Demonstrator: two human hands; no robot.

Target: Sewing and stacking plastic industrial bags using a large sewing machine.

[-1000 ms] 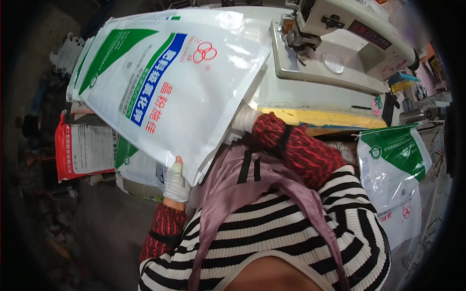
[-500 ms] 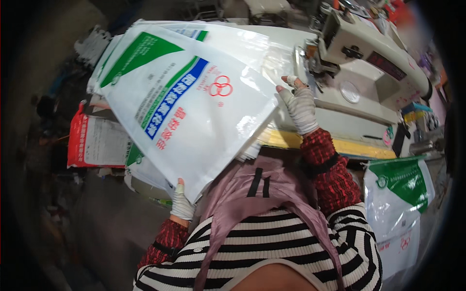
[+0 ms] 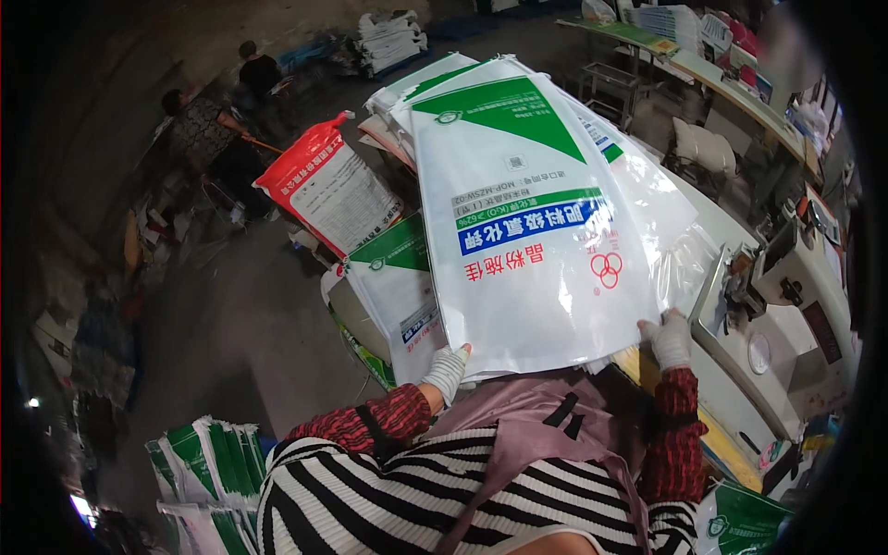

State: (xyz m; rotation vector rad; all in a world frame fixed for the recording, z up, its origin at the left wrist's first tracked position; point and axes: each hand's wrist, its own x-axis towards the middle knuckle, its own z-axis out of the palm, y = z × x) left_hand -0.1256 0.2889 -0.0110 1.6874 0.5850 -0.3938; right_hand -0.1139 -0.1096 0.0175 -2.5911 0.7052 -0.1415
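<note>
At your lower left, bundled green-and-white sacks (image 3: 211, 462) stand in rows. Farther off, two people (image 3: 208, 139) are by the dark floor (image 3: 227, 319). Next comes a red-and-white bag (image 3: 338, 199), tilted, then a green-and-white sack (image 3: 396, 264) partly beneath the large one. Your left hand (image 3: 446, 372), wrapped in white, is clamped on the large white sack (image 3: 527, 310) at its near left corner, thumb on top. That sack lies printed side up over a pile of sacks (image 3: 652, 180), its green end away from you. Your right hand (image 3: 668, 340), also wrapped, touches its near right corner; whether those fingers are closed on it, you cannot tell. Rightmost, a sewing machine (image 3: 800, 319) stands on the surface (image 3: 721, 407).
</note>
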